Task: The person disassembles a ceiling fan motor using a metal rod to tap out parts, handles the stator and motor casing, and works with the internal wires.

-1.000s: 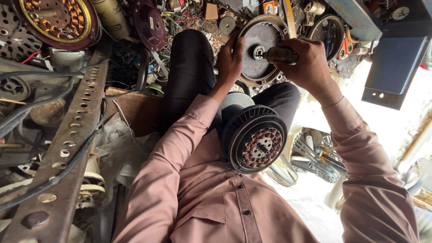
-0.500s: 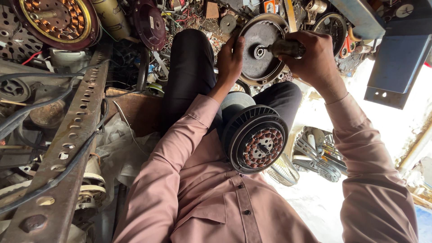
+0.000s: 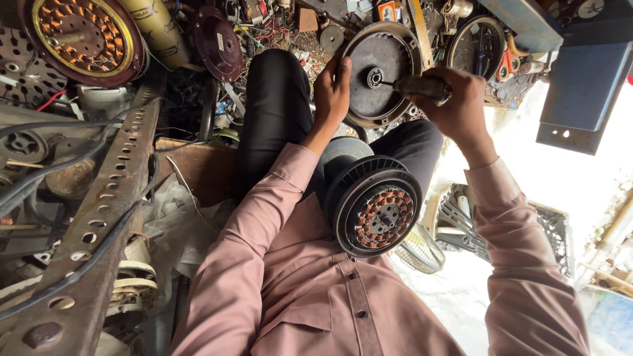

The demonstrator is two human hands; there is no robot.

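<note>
Two hands work on a round dark motor cover (image 3: 382,69) propped on edge past the person's knees. The left hand (image 3: 331,92) lies flat and open-fingered against the cover's rim, steadying it. The right hand (image 3: 455,105) is closed around a grimy tool handle (image 3: 422,86), its tip set at the central bearing hole (image 3: 375,78); whether the tip is seated inside cannot be told from this angle. Doing it well likely means keeping the tool square to the hub while the left palm stops the cover rolling. A ribbed motor body with copper windings (image 3: 376,207) rests in the lap. Other fan parts, including a wound stator (image 3: 79,36), and a perforated steel angle (image 3: 99,217) crowd the surroundings.
</note>
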